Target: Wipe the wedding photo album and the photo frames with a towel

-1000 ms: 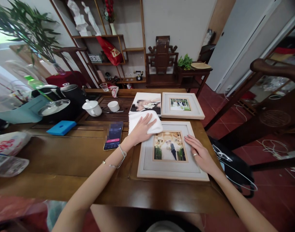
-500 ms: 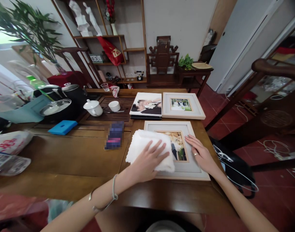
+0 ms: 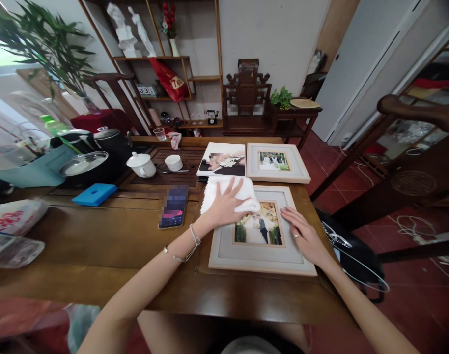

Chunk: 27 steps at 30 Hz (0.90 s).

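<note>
My left hand lies with fingers spread on a folded white towel, pressing it over the upper left corner of a framed wedding photo. The frame lies flat near the table's front right edge, light wood outside with a pale mat. Its picture of a couple now shows almost whole. My right hand, a ring on one finger, rests with fingers extended on the frame's right border. Just behind the towel is a large unframed photo print, and beside it a second framed photo.
A phone lies left of the towel on the wooden table. Farther left are a blue block, a lidded white cup, a small white bowl and a plastic bag. A dark wooden chair stands at the right.
My left hand has slid the towel away from me, from the frame's left middle to its upper left corner, uncovering the photo. My right hand stays on the right border.
</note>
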Each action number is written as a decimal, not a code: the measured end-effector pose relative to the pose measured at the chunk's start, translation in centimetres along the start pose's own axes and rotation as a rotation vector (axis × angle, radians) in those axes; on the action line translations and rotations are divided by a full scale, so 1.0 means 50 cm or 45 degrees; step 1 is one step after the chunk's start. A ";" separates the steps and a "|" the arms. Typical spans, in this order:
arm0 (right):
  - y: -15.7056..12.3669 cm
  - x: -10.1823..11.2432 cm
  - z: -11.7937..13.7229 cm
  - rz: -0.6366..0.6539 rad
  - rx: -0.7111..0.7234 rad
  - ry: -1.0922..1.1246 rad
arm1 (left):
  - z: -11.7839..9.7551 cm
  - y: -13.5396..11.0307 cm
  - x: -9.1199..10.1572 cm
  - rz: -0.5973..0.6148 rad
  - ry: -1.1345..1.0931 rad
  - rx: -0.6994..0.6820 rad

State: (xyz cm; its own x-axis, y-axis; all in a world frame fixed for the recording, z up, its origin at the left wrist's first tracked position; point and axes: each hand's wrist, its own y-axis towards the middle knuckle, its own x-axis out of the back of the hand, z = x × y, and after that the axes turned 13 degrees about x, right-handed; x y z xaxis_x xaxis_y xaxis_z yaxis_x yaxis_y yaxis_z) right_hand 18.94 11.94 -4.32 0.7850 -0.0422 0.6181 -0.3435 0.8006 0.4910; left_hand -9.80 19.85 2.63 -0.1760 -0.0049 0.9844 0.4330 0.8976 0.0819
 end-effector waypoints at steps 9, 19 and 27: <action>0.003 0.000 0.000 0.005 -0.015 0.014 | -0.085 -0.184 0.004 0.190 0.008 -0.251; 0.003 0.003 -0.002 0.030 0.027 0.007 | -0.050 -0.100 -0.029 0.018 0.123 -0.016; 0.002 0.001 -0.002 0.017 0.023 0.013 | -0.008 0.007 -0.031 -0.068 0.141 0.019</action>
State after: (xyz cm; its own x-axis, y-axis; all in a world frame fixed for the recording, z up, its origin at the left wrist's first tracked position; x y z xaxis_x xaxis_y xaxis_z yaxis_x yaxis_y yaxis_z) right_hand 19.00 12.10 -4.30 0.7855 -0.0254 0.6183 -0.3630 0.7902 0.4937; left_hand -9.00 20.01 1.20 -0.0997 -0.1010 0.9899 0.4124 0.9012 0.1335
